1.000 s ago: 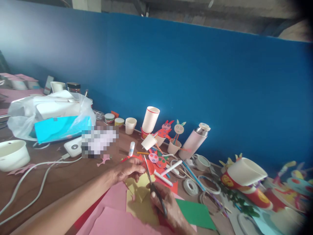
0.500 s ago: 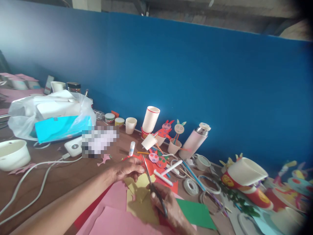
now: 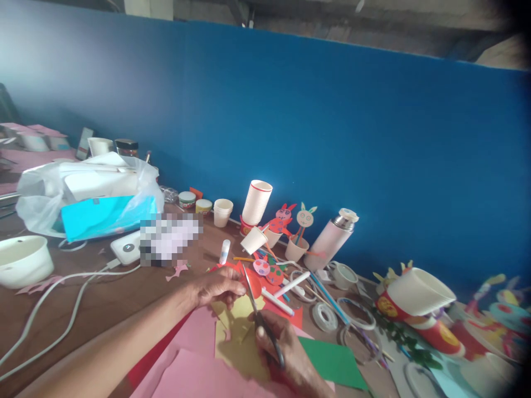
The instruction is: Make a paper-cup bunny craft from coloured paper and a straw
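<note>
My left hand point(image 3: 222, 286) pinches a small piece of red paper point(image 3: 254, 284) by its left side. In my right hand point(image 3: 282, 342) is a pair of scissors point(image 3: 265, 326) with dark handles, its blades pointing up and away from me, right at the red paper. Whether the blades are cutting into it I cannot make out. Beneath both hands lie yellow paper point(image 3: 238, 342) and pink sheets point(image 3: 194, 370). A green sheet point(image 3: 334, 362) is to the right of my right hand.
White markers point(image 3: 277, 303), a roll of tape point(image 3: 324, 317) and a glue stick point(image 3: 224, 252) lie around the hands. Behind stand a stack of paper cups point(image 3: 256, 203) and a pink thermos point(image 3: 329, 243). A plastic bag point(image 3: 37, 193) and a white cable point(image 3: 70, 309) are at the left.
The scissors' blades look slightly shifted against the red paper. Both hands stay in nearly the same place, and the whole view has moved only a little.
</note>
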`<state>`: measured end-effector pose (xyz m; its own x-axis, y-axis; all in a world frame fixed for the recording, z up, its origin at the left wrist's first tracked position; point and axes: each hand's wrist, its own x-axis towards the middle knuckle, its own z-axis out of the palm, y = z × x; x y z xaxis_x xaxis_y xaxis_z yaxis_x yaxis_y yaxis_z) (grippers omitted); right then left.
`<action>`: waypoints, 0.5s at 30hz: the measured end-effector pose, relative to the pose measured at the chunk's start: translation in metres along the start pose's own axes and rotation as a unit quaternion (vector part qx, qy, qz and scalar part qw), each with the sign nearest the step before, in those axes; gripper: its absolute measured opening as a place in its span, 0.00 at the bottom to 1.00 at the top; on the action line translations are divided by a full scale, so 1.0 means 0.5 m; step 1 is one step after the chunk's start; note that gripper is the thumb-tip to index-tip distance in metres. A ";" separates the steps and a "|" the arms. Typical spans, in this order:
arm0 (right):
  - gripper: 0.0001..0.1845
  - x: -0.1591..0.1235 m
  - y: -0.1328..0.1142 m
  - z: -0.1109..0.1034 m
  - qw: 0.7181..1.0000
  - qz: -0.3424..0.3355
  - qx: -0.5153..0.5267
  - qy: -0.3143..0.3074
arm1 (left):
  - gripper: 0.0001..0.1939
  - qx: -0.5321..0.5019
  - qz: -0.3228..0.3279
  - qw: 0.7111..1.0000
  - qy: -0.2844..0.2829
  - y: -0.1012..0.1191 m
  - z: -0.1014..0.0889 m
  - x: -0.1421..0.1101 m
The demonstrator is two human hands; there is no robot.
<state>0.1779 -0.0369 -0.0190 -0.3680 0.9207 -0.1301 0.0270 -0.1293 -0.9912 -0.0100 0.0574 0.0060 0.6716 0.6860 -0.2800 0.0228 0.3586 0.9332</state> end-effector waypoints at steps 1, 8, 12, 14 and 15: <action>0.28 0.000 0.001 0.000 1.000 0.001 0.001 -0.002 | 0.07 0.000 -0.001 1.000 -0.001 -0.002 -0.001 0.001; 0.27 -0.001 -0.008 0.000 1.000 0.005 -0.013 0.002 | 0.07 0.000 -0.005 1.000 -0.009 -0.007 -0.006 0.004; 0.26 -0.002 -0.017 -0.001 0.999 0.002 -0.033 0.006 | 0.07 -0.002 -0.007 1.000 -0.015 -0.003 -0.007 0.002; 0.27 -0.003 -0.018 -0.001 0.999 -0.002 -0.038 0.007 | 0.07 -0.005 -0.005 1.000 -0.021 0.000 -0.006 0.001; 0.27 -0.003 -0.018 -0.001 0.999 -0.004 -0.040 0.007 | 0.08 -0.006 -0.005 1.000 -0.024 0.001 -0.006 0.000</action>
<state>0.1787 -0.0372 -0.0098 -0.3551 0.9268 -0.1226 0.0993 -0.0930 -0.9907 -0.0121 0.0595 0.0058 0.7055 0.6521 -0.2775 0.0209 0.3723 0.9279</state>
